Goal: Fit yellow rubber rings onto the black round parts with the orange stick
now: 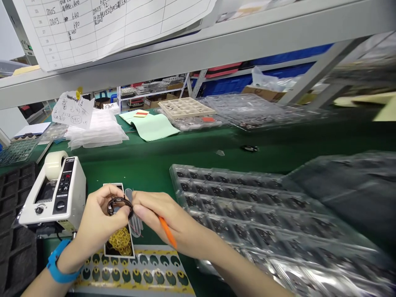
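My left hand [100, 214], with a blue band on its wrist, pinches a small black ring-shaped part [115, 201] between thumb and fingers. My right hand [154, 210] is closed round a slim tool with an orange handle [168, 233]; its tip is hidden by the fingers at the ring's right edge. Below the hands lies a white-rimmed box [133, 252] with a heap of yellow rings or loops [120, 241]. A clear plastic piece [136, 229] is beside the box. Nearer to me is a sheet of yellow-edged dark round pieces [144, 274].
A white tape dispenser [66, 194] stands at left, beside a black tray [18, 222]. Clear trays of small dark parts [229, 192] fill the right side. Farther back are white bags [95, 128], green paper [154, 126] and a beige compartment tray [185, 108]. A grey shelf beam [185, 53] crosses above.
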A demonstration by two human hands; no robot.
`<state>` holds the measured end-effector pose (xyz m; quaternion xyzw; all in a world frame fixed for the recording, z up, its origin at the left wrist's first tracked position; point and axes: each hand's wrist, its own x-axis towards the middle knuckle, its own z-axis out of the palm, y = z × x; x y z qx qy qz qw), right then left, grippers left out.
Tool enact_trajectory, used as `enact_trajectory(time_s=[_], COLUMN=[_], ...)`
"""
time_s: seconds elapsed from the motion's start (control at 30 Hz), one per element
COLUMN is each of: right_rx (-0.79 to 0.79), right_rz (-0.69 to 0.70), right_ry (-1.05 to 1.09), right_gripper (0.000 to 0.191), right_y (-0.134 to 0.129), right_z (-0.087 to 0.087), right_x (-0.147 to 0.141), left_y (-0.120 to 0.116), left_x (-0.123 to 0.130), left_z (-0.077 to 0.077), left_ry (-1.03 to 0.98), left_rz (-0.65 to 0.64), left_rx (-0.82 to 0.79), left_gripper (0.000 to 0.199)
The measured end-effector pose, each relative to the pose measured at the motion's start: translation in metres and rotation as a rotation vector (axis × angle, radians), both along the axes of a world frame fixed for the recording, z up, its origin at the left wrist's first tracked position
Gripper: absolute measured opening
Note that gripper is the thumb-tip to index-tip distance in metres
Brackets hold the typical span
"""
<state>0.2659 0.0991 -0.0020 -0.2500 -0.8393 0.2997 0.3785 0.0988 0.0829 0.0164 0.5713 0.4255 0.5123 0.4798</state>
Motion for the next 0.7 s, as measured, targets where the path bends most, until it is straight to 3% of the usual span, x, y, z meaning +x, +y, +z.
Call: enact_trajectory(time_s=[0.1,0.2,0.33,0.57,0.63,0.7], right_rx=[-0.14,-0.155,-0.203,-0.35,-0.392,-0.457], right_rz=[0.01,-0.009,-0.022,-0.103,-0.166,-0.2], right_ry=[-0.006,-0.023,0.012,0.115,0.162,0.201], right_gripper=[0.032,0.027,0.036,0.042,0.046,0.049], right_y=[0.003,0.004,0.004,0.009,0.008,0.006], right_z=[0.002,0.004,0.002,-0.006,-0.004,-0.001], right_x=[0.0,0.003,0.001,-0.005,-0.006,-0.007], left_y=[0.003,0.005,0.006,0.01,0.01,0.01], left_x=[-0.002,-0.005,-0.006,-0.004,-0.004,-0.005], left_z=[-0.001,-0.002,-0.005,-0.014,-0.016,-0.021], left_ry=[-0.073,-0.108,-0.151,-0.135,-0.056,0.126], left_rz=[-0.034,-0.084,-0.118,-0.001,0.054,0.157], left_rx=[-0.048,-0.074,-0.088,-0.12,-0.036,0.191], left_gripper=[0.009,0.01,0.014,0.021,0.015,0.005])
